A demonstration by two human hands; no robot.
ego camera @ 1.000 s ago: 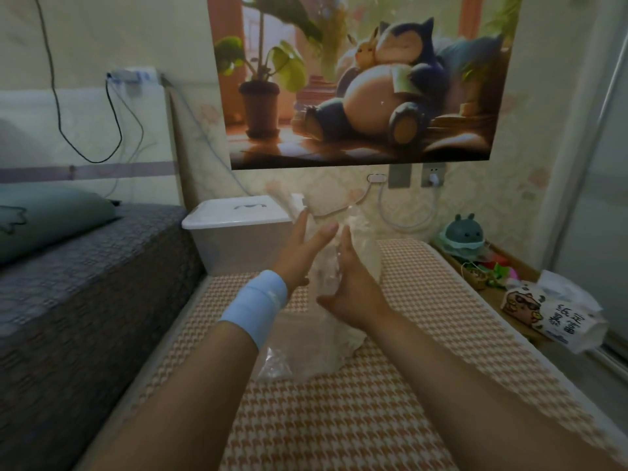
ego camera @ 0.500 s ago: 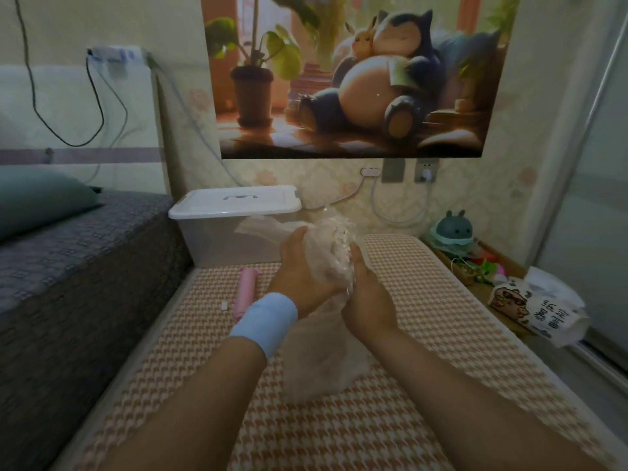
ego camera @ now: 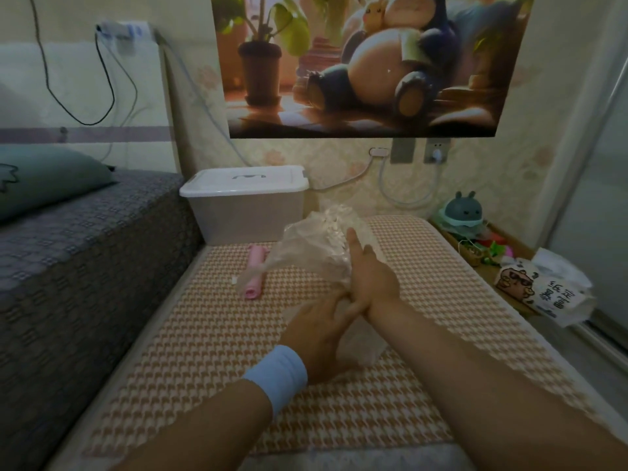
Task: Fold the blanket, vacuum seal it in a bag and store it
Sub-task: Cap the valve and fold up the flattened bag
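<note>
**Step in hand (judgement):** preparing the bag. Sealing and storing are not yet begun.

**Task item.** The clear vacuum bag [ego camera: 316, 253] is held at frame centre, above the houndstooth cover [ego camera: 204, 334] of the low bed. Its long axis runs from just right of the left wrist up the frame, toward the white storage box [ego camera: 244, 202] at the wall. One loose corner trails down-left and crosses in front of a pink roll [ego camera: 254, 273] lying on the cover.

**Left hand** [ego camera: 317, 329]. It is lower in the frame and wears a pale blue wristband [ego camera: 278, 375]. Its fingers curl round bunched film at the bag's lower part and hold it.

**Right hand** [ego camera: 372, 280]. It is higher in the frame, on the bag's right flank. Its fingers [ego camera: 351, 239] lie straight along the film, pointing up the long axis. The thumb points down toward the left fingers, but a pinch there cannot be confirmed.

**Governing relation.** The bag's free length lies up and left of both hands. The right hand is nearer the upper end and the left hand nearer the lower end. Spreading the bag probably means drawing these ends apart along that axis. The bag's mouth cannot be located.

**Blanket.** No folded blanket is identifiable. Whether the houndstooth cover is the blanket cannot be told.
</note>
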